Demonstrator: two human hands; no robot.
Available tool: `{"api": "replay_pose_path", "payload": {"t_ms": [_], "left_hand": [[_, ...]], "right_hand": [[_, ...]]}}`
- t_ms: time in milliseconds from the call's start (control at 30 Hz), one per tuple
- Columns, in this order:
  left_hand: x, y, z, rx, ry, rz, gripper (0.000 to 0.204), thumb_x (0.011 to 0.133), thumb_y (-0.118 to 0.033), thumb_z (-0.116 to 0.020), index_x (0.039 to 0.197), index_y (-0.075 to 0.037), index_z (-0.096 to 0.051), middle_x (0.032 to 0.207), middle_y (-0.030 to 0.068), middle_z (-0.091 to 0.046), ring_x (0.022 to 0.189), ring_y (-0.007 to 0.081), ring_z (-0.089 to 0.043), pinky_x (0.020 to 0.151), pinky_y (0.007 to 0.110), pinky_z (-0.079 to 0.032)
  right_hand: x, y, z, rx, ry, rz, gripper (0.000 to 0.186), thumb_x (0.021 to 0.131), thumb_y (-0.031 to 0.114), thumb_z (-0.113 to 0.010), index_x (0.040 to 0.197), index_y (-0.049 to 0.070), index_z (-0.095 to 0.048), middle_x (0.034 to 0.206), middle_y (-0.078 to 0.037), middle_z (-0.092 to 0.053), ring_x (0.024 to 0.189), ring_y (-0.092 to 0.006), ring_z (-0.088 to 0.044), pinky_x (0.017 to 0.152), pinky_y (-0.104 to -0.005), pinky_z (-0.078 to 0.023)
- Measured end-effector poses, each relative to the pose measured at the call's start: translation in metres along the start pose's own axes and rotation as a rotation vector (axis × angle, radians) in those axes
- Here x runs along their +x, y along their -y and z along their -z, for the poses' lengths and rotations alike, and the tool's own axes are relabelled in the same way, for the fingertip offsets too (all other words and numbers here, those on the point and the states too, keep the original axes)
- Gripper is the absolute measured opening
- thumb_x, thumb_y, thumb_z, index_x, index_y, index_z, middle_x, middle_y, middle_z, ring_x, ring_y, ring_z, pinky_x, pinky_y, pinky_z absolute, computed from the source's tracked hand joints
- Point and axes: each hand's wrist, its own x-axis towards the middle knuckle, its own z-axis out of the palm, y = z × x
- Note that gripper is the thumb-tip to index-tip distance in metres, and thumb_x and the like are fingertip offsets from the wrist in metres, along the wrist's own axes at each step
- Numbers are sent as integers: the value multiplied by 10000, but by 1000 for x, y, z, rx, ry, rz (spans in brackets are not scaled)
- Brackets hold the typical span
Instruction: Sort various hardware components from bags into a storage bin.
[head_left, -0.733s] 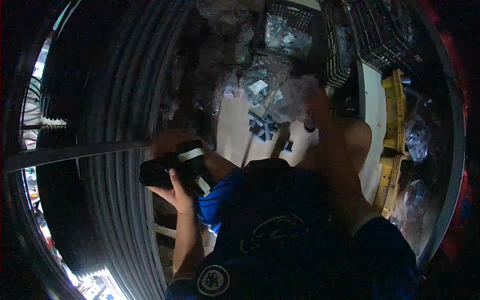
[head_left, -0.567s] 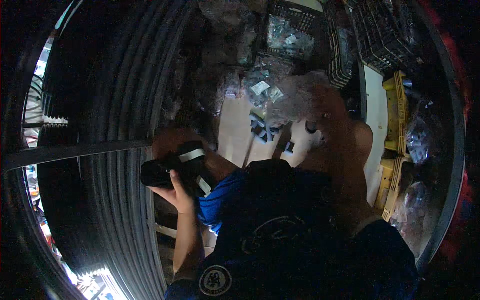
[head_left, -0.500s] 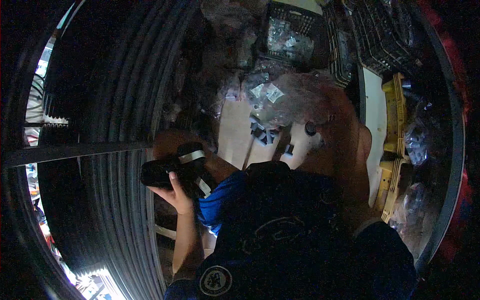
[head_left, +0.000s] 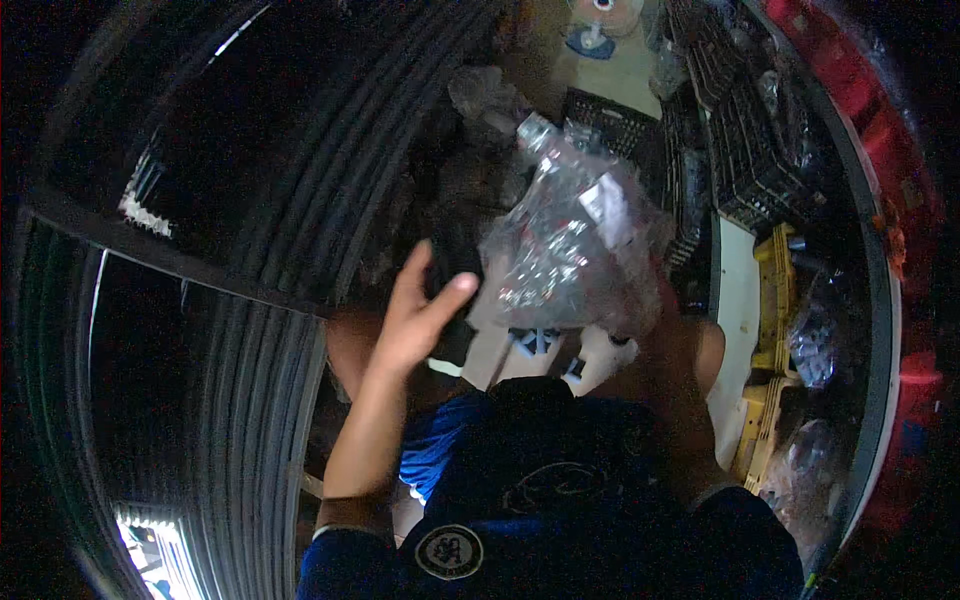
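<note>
A crumpled clear plastic bag point(head_left: 560, 260) with a pale label hangs in front of me, its narrow neck toward the back. My left hand point(head_left: 415, 320) is open just to its left, thumb and fingers apart, with nothing in them. My right hand point(head_left: 660, 295) is in shadow at the bag’s right side; its fingers are hidden. Several grey pipe fittings point(head_left: 535, 342) lie on the pale floor point(head_left: 485, 355) below the bag, between my bent legs.
Black crates point(head_left: 755, 165) are stacked at the back right, with yellow crates point(head_left: 775, 290) and bagged parts point(head_left: 815, 340) along the right. Dark ribbed bundles point(head_left: 260, 410) line the left side behind a bar point(head_left: 175, 265). A fan point(head_left: 600, 15) stands at the far back.
The view has shifted, showing more of the back. The bag has risen into the middle, beside my right hand. My left hand has let go of the black object and moved up toward the bag.
</note>
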Motion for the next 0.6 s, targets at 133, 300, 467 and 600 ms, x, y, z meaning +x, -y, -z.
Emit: {"api": "replay_pose_path", "payload": {"t_ms": [133, 300, 467, 600], "left_hand": [[27, -8, -19, 29, 196, -132, 404, 862, -220, -706, 1142, 46, -589, 1035, 129, -664, 902, 162, -591, 807, 324, -479], [40, -1, -5, 644, 12, -201, 270, 836, -230, -691, 894, 33, -667, 713, 252, -604, 645, 350, -631, 612, 389, -471], [31, 11, -4, 524, -38, -318, 251, 842, -210, -688, 873, 38, -658, 676, 234, -599, 575, 300, -600, 569, 374, -444], [31, 16, -6, 522, -119, -214, 228, 859, -187, -671, 868, 39, -648, 645, 202, -585, 540, 193, -543, 538, 359, -417]], "right_hand": [[5, -25, 10, -18, 29, -24, 481, 957, 358, -523, 1316, 39, -493, 1226, -147, -576, 1045, -273, -597, 908, -413, -496], [17, -14, 27, -88, 83, -71, 474, 978, 356, -506, 1322, 31, -484, 1230, -141, -572, 1035, -265, -600, 907, -406, -499], [50, 0, 37, -209, 119, -135, 494, 994, 396, -476, 1307, 14, -487, 1143, -145, -601, 1000, -281, -614, 884, -420, -509], [52, -20, 11, -239, 134, 156, 474, 983, 333, -526, 1338, 26, -456, 1131, -125, -608, 992, -266, -616, 856, -443, -516]]}}
